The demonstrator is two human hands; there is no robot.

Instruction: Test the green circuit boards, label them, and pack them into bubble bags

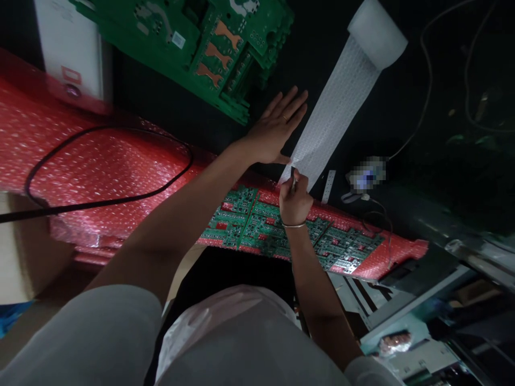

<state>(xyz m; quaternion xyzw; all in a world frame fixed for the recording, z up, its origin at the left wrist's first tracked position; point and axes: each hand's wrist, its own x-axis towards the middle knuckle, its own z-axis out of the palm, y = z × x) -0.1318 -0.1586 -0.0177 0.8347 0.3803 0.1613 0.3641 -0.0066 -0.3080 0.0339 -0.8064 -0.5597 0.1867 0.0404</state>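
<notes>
The right hand's grip (296, 202) hides most of the slim tool (293, 183), so its kind cannot be told, and covers part of the near end of the white strip (338, 102); the right forearm (306, 257) blocks some of the lower circuit boards (265, 230); the top edge cuts off the large green board (161, 59) and pale box (72, 43); the black cable (100, 203) and red bubble wrap (24, 123) run out at the left; the corded device (365, 177) is blurred into blocks; the square label (178, 39) is too small to read.

blk table (322, 48), pcbs (189, 67), wht roll (376, 35), red wrap (100, 166)
</notes>
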